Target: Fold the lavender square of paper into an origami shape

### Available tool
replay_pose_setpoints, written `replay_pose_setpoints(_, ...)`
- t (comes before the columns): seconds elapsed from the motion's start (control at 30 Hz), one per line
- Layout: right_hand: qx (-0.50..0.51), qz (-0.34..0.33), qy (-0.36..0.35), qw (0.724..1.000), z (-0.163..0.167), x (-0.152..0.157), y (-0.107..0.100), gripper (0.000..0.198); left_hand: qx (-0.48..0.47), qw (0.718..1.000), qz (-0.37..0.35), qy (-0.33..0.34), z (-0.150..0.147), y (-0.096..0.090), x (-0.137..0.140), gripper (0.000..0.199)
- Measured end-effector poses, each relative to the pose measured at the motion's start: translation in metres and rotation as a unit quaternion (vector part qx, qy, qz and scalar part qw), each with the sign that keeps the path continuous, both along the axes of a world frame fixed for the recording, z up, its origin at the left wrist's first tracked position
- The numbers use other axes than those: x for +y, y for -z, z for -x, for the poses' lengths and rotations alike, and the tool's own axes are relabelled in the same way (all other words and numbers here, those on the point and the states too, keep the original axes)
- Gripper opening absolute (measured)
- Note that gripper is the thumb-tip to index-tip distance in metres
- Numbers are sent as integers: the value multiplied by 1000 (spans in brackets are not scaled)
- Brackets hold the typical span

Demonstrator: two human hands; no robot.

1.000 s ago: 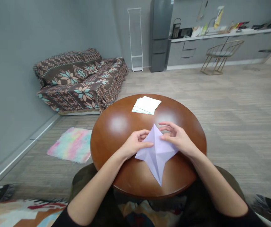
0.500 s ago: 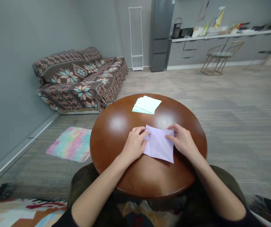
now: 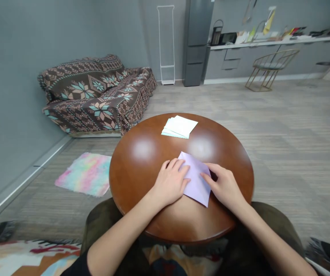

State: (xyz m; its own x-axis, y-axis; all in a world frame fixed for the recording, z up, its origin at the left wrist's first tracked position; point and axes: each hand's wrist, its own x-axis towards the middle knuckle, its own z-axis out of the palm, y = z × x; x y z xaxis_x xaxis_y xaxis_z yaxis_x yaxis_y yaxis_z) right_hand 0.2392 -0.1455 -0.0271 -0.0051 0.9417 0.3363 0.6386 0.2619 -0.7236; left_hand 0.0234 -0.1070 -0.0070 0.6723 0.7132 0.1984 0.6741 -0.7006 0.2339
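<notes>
A square sheet of purple paper (image 3: pixel 196 180) with faint crease lines lies on the round brown table (image 3: pixel 130 180), turned slightly, its right side lifted a little. Across its left side rests my left hand (image 3: pixel 172 180), fingers stretched and thumb apart, pressing on the paper. My right hand (image 3: pixel 224 184) pinches the right edge between thumb and fingers; some fingertips are hidden behind the sheet. Farther back on the table is a small fanned stack of pale green paper sheets (image 3: pixel 180 126).
A patterned, covered sofa (image 3: pixel 96 96) stands at the left, with a fluffy pastel rug (image 3: pixel 86 174) on the floor before it. Beyond are a white rack (image 3: pixel 167 67), a grey fridge (image 3: pixel 196 46), a kitchen counter (image 3: pixel 253 45) and a gold wire chair (image 3: pixel 272 65).
The purple paper has turned clockwise, its lower corner swinging nearer to me. My left hand has slid right and flattened farther over the sheet. My right hand keeps hold of the right edge.
</notes>
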Motion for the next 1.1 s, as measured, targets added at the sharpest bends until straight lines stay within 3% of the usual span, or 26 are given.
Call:
replay_pose_setpoints(0.17,-122,-24,-33,992,6,-6,10,43,48,999,12,6,4,5,-1,71)
replay_pose_setpoints(0.33,-268,-16,-82,960,5,-15,15,62,98,994,44,34,10,-4,4,75)
replay_pose_setpoints(0.43,-313,-13,-115,943,4,-22,12,63,118,990,66,36,10,-8,4,81)
replay_pose_setpoints(0.63,-337,-8,-141,931,5,-25,6,55,106,994,32,3,3,3,-2,66)
replay_pose_setpoints(0.77,-339,-1,-153,928,6,-25,5,53,87,996,9,-16,1,11,-2,73)
replay_pose_setpoints(1.1,-313,-4,-164,935,0,-23,3,54,79,997,-9,-8,2,11,-1,64)
